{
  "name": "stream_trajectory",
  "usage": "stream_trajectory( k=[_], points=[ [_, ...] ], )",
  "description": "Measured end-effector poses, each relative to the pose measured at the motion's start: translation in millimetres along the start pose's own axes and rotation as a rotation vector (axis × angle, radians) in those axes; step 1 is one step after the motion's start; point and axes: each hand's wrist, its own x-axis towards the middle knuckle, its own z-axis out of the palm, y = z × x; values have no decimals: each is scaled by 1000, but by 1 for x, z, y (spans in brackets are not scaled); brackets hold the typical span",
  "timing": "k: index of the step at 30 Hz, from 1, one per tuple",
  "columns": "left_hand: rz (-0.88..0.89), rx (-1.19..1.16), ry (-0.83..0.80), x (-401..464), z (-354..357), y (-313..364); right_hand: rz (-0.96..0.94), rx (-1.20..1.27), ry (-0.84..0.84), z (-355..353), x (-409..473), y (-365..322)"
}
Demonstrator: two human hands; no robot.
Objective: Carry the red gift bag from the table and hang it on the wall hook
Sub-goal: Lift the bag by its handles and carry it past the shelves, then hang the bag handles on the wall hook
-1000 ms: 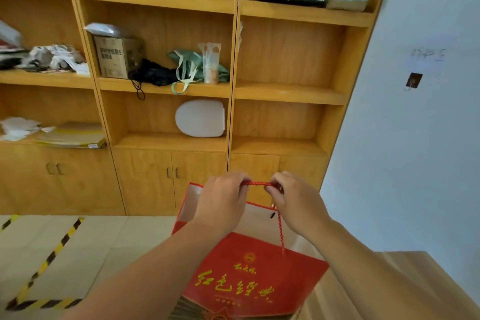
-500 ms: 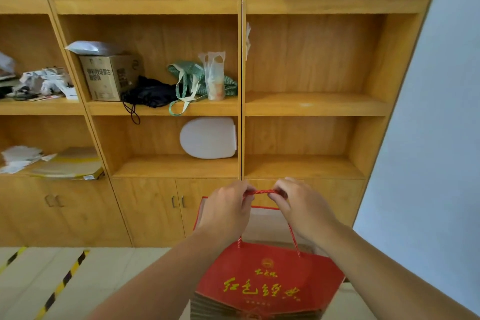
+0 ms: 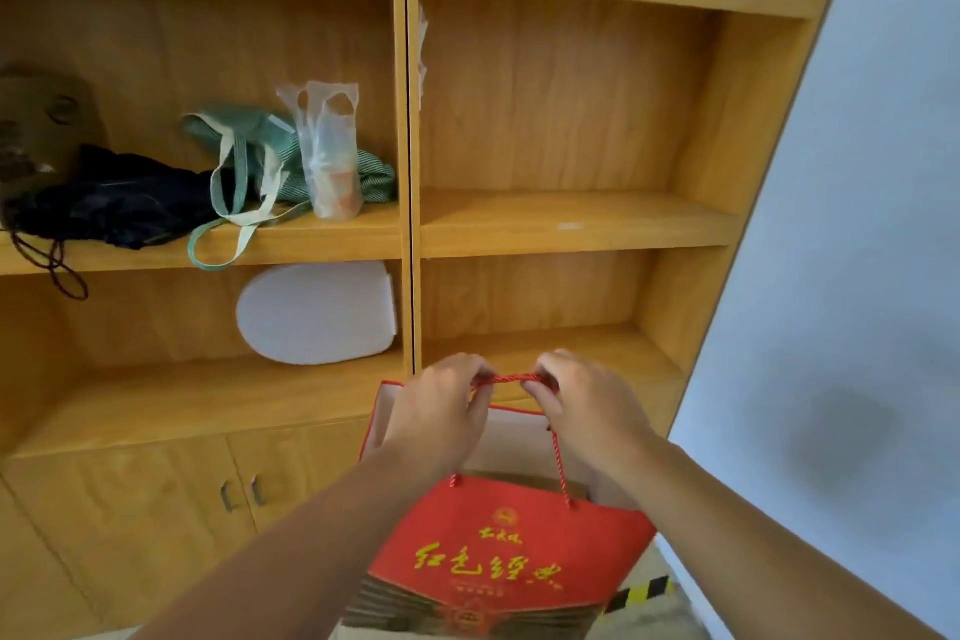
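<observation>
Head view | both hands (image 3: 441,411) (image 3: 587,405) pinch bag handle (image 3: 506,379) | wall (image 3: 857,224) open rightward

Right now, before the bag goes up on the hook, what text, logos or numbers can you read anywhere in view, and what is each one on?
"红色经典": large yellow brush characters on the front of the red gift bag; my reading, strokes slightly blurred.
Smaller yellow characters above them, under a round emblem: too blurred to read.
Fine print line below the large characters: too small to read.
Cardboard box at the left edge of the shelf: printing blurred, unreadable.
Nothing else in view carries legible text.
</observation>
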Motion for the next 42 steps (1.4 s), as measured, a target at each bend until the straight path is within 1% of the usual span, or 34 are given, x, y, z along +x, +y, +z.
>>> stream_trajectory(
  k=[4,8,16,22,25,30,35,38,42],
  points=[
    [115,-72,-89,63,20,-21,159,-27,-3,11,39,20],
    [235,-158,-157,126,45,-14,314,-56,53,0,60,46],
    [491,-281,-264,205,108,52,536,-185,82,-47,59,116],
    [632,-353,-341,238,161,124,694,-231,178,-81,37,177],
    [689,-406,-383,256,188,158,733,-253,244,-100,29,208],
    [749,-525,-436,279,232,207,775,-311,334,-125,25,254],
    [721,-626,-495,310,271,249,788,-347,391,-147,32,301],
    [683,-717,-523,331,295,278,832,-363,455,-159,41,335],
    [721,-795,-575,366,330,311,903,-370,507,-173,55,377]
  ],
)
